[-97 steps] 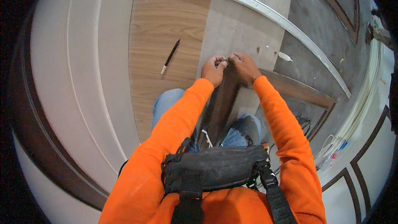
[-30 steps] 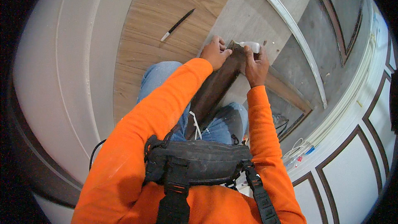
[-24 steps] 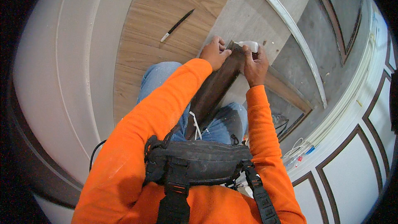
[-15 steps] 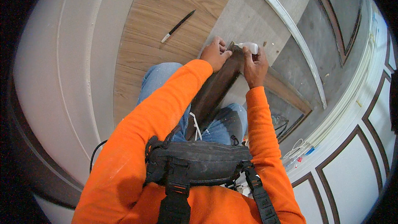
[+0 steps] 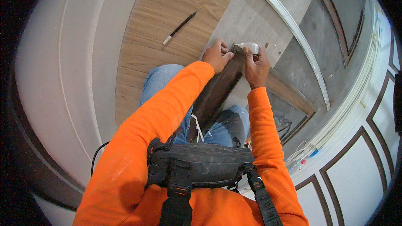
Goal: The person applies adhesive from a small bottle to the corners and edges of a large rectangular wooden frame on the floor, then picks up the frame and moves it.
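A dark brown wooden strip (image 5: 220,90) runs up between my knees, part of a framed piece with a lighter brown arm toward the right. My left hand (image 5: 215,58) is curled at the strip's upper end, thumb on its edge. In my right hand (image 5: 256,69) is a small white bottle (image 5: 251,47), held with its narrow tip at that same end of the strip; exactly where the tip touches is too small to tell. A black pen with a white end (image 5: 179,28) lies on the wood-grain board (image 5: 150,12) to the upper left.
A long white metal strip (image 5: 284,10) crosses the grey boards beyond my hands. Brown-edged frames (image 5: 340,29) lie upper right. Cable trunking strips and wires (image 5: 343,109) run along the white panelled wall at right. A pale curved panel (image 5: 67,71) fills the left.
My right hand has picked up the white bottle that lay on the boards and brought it to the strip's end, then moved slightly down. The view has shifted.
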Action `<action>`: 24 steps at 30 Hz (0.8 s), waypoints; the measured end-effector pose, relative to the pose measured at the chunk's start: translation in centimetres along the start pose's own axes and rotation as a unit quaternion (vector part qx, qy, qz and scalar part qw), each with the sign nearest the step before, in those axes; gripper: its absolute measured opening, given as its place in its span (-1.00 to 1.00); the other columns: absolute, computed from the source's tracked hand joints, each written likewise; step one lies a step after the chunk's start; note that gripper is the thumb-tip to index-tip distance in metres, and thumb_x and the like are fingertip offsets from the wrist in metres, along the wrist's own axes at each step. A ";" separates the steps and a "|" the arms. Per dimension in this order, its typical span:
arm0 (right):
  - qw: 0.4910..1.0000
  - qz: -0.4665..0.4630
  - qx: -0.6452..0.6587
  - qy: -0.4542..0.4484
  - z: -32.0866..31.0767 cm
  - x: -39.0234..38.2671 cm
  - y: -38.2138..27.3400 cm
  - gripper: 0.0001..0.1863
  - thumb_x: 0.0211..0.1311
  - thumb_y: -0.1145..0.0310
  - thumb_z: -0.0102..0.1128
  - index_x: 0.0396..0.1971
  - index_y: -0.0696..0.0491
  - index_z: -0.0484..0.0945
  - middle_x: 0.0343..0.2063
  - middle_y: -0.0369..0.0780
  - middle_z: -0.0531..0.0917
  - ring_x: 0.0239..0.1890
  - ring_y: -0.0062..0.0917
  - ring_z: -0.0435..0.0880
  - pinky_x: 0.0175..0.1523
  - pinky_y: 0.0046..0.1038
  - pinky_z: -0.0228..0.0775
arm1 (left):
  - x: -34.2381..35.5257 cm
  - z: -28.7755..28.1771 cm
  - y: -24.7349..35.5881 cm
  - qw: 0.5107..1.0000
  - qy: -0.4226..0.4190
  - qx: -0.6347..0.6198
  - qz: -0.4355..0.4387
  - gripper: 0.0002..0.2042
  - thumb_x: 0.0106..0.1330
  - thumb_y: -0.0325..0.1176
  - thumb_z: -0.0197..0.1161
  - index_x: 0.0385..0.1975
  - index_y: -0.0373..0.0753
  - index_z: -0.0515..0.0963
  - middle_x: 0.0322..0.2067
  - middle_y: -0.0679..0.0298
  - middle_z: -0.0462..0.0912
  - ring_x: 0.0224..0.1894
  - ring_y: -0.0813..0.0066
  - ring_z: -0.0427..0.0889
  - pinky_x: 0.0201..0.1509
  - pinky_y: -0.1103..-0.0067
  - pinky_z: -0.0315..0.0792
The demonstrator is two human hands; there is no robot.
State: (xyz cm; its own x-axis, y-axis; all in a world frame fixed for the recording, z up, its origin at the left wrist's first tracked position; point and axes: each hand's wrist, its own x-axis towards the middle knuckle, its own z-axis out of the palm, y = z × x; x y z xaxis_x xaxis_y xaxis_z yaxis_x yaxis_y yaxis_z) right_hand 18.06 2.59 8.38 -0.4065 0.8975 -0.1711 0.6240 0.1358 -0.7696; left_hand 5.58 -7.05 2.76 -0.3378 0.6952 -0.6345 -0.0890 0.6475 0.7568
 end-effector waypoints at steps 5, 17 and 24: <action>1.000 -0.002 -0.013 -0.011 -0.2 0.0 -0.3 -0.70 0.27 0.25 0.34 -0.16 0.15 0.59 -0.30 -0.09 0.72 -0.27 -0.39 0.73 -0.14 -0.39 0.54 | 0.0 0.0 -0.2 1.000 -0.003 -0.012 -0.003 -0.57 0.25 -0.28 0.40 -0.02 -0.31 0.38 -0.16 0.03 0.66 -0.15 0.23 0.68 -0.03 0.36 0.54; 0.999 -0.018 -0.051 -0.005 -0.4 -0.3 0.8 -0.67 0.26 0.18 0.34 -0.19 0.15 0.59 -0.34 -0.06 0.69 -0.31 -0.24 0.70 -0.18 -0.33 0.51 | 0.1 0.0 -0.2 1.000 -0.002 0.006 0.006 -0.56 0.24 -0.25 0.41 -0.01 -0.31 0.39 -0.16 0.02 0.65 -0.13 0.22 0.68 -0.02 0.36 0.54; 0.999 -0.024 -0.046 -0.004 -0.5 -0.8 0.1 -0.66 0.27 0.14 0.33 -0.22 0.14 0.59 -0.33 -0.06 0.69 -0.29 -0.22 0.70 -0.16 -0.30 0.50 | 0.2 0.1 -0.6 1.000 0.001 -0.001 0.008 -0.55 0.23 -0.25 0.41 -0.01 -0.31 0.38 -0.17 0.03 0.65 -0.17 0.25 0.68 -0.06 0.37 0.56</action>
State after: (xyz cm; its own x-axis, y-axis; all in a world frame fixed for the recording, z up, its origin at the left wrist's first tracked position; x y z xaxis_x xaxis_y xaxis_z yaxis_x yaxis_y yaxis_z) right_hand 18.78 2.13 8.75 -0.4421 0.8858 -0.1410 0.6625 0.2164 -0.7171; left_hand 5.64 -7.26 2.21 -0.3413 0.7052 -0.6215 -0.0855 0.6351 0.7677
